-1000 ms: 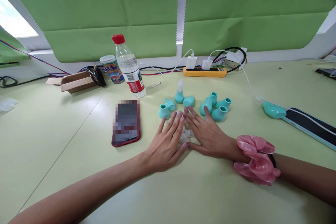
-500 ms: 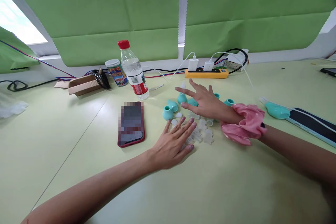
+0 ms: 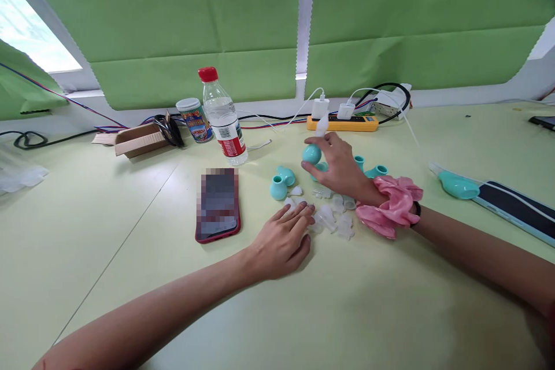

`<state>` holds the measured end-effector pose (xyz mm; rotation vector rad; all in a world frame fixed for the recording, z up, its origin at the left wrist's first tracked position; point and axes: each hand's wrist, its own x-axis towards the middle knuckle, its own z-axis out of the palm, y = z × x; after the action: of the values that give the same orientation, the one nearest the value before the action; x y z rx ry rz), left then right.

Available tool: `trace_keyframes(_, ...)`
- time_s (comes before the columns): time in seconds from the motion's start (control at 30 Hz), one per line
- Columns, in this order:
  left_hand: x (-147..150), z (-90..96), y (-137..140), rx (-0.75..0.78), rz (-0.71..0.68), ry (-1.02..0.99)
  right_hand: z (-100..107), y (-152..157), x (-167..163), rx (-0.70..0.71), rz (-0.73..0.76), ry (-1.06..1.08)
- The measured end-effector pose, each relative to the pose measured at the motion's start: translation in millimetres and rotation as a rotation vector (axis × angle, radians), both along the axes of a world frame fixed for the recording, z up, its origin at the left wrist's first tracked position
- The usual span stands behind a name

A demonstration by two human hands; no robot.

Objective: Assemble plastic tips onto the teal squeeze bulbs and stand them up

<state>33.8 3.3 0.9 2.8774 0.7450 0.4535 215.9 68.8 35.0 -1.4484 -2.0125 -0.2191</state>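
Observation:
My right hand has thumb and fingers closed round a teal squeeze bulb with a translucent nozzle, held tilted just above the table. A pink scrunchie circles that wrist. My left hand lies palm down with its fingers stretched out over the edge of a pile of translucent plastic pieces; whether anything is under its palm is hidden. Beyond its fingertips stand more teal bulbs with open necks, and others lie partly behind my right hand.
A phone lies left of my left hand. Behind it stand a red-capped water bottle and a can. A yellow power strip with chargers is at the back. Another teal bulb with a nozzle rests by a dark, blue-edged device at right.
My right hand has closed on the teal squeeze bulb and lifted and tilted it. My left hand has stayed nearly in place, its fingers drawn slightly closer together.

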Motion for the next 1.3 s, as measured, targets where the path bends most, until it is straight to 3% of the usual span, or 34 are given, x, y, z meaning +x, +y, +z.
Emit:
trace_keyframes(0.13, 1.6, 4.5, -0.9, 0.007, -0.056, 0.107, 5.7, -29.3, 12.1, 0.207, 0.150, 0.179)
trace_keyframes(0.23, 0.9, 5.0, -1.1, 0.029, -0.107, 0.107, -10.2, -56.9, 21.7, 0.215, 0.307, 0.206)
trace_keyframes(0.4, -0.7, 0.8, 0.5, 0.072, 0.083, -0.028, -41.0, -79.3, 34.0, 0.179, 0.535, 0.074)
trace_keyframes(0.5, 0.2, 0.0, 1.3, 0.076, 0.139, 0.029, -43.2, -80.5, 34.5, 0.246, 0.548, 0.124)
trace_keyframes(0.6, 0.6, 1.0, 0.7, 0.102, 0.157, 0.014, -41.4, -81.5, 30.3, 0.227, 0.519, 0.119)
trace_keyframes(0.77, 1.2, -0.9, -0.5, 0.179, -0.085, 0.017, -43.4, -75.2, 24.5, 0.155, 0.418, -0.005)
trace_keyframes(0.93, 4.2, -1.2, -0.5, 0.125, 0.065, 0.060, -44.5, -57.8, 25.1, 0.139, 0.351, 0.111)
trace_keyframes(1.03, 4.4, 1.9, 0.0, 0.063, 0.059, 0.102, -43.8, -51.8, 25.7, 0.073, 0.351, 0.271)
trace_keyframes(1.17, 1.7, 4.8, 0.9, 0.022, 0.019, 0.051, -41.7, -56.6, 25.6, 0.188, 0.422, 0.428)
trace_keyframes(1.3, -4.3, 4.4, 2.5, 0.060, -0.062, -0.291, -37.5, -78.6, 19.7, 0.342, 0.627, 0.256)
